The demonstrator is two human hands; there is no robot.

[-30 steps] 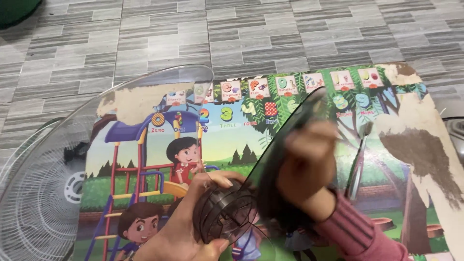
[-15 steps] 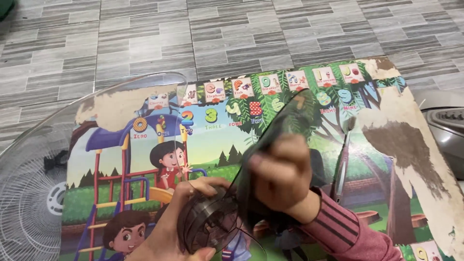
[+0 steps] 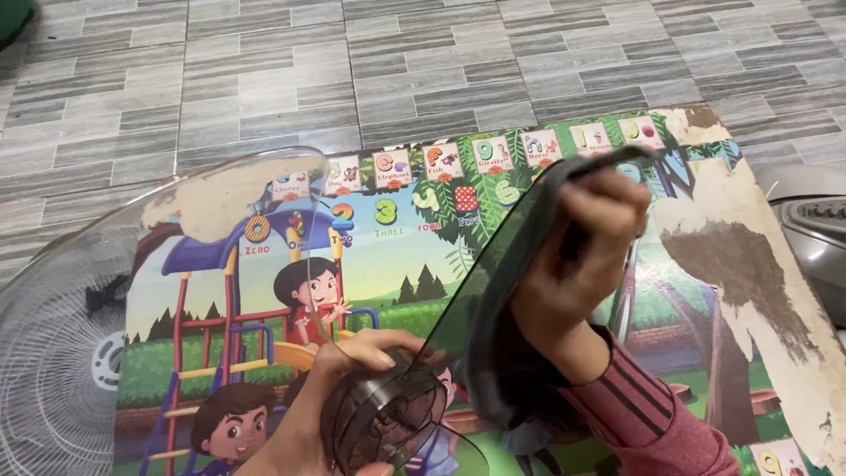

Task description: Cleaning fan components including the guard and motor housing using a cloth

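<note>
- Two hands work on one translucent smoky fan blade: the left hand wraps its fingers around the dark ribbed hub at the bottom of the view, thumb curled under it, steadying it.
- The right hand, in a pink striped sleeve, presses a dark grey cloth against the blade's face; its fingers are curled together near the blade's upper tip, pinching cloth to plastic.
- Judging from the grip, wiping is under way: the hand sits at the outer end of this blade. How clean the surface is cannot be told through the tinted plastic.
- A second, clearer blade of the same piece arches to the left, with no cloth on it.
- Beneath lies a worn children's picture board with a playground scene, resting on the grey tiled floor.
- A white wire fan grille lies at the left edge, partly under the board, and a grey fan part shows at the right; neither blocks the hands.
</note>
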